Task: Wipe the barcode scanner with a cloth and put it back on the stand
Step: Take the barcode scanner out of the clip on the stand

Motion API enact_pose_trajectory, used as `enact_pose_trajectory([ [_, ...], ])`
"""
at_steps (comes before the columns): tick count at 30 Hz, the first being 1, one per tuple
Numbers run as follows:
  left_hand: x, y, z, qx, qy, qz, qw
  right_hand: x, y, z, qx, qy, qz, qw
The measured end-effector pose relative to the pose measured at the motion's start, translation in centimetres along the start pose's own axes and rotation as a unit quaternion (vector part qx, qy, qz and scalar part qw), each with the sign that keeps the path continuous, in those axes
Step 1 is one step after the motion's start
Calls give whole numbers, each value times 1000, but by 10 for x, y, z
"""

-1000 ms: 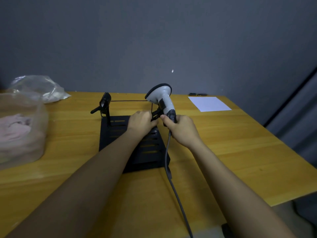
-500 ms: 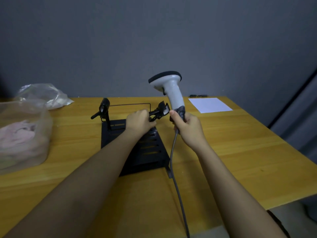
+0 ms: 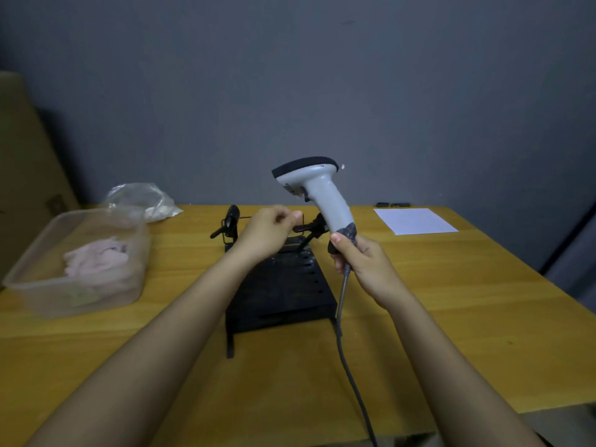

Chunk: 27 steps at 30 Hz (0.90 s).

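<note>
My right hand (image 3: 361, 262) grips the lower handle of the grey barcode scanner (image 3: 317, 191), which is lifted clear of the black stand (image 3: 280, 285), head tilted up and to the left. Its grey cable (image 3: 346, 350) hangs down over the table's front edge. My left hand (image 3: 267, 230) hovers above the stand's back, fingers loosely curled near the right clip (image 3: 311, 227), holding nothing that I can see. A pink cloth (image 3: 93, 259) lies in a clear plastic tub (image 3: 32, 285) at the left.
A crumpled clear plastic bag (image 3: 142, 200) lies behind the tub. A white sheet of paper (image 3: 414, 221) and small dark items (image 3: 393, 204) are at the far right of the wooden table (image 3: 467, 301). A grey wall stands behind.
My right hand has lifted the scanner up and off the stand. My left hand has let go of the stand's right clip and risen slightly.
</note>
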State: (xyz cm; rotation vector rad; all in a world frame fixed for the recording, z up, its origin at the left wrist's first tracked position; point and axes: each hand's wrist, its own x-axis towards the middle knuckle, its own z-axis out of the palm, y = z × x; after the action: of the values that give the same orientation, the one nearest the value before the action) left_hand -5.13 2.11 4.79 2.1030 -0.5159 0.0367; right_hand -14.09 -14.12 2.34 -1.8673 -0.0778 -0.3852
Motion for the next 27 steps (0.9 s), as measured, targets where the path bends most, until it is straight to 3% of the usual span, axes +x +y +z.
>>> enact_pose_trajectory([
  [3, -31, 5, -13, -152, -42, -53, 986, -10, -4, 13, 20, -17, -11, 1000],
  [7, -62, 3, -26, -268, 25, -83, 960, -24, -9, 34, 33, -30, -15, 999],
  [18, -110, -7, -46, -308, 46, -96, 945, -47, -19, 76, 14, -68, -49, 996],
  [27, -122, -18, -45, -251, 67, -88, 962, -51, -14, 88, -86, -113, -42, 989],
])
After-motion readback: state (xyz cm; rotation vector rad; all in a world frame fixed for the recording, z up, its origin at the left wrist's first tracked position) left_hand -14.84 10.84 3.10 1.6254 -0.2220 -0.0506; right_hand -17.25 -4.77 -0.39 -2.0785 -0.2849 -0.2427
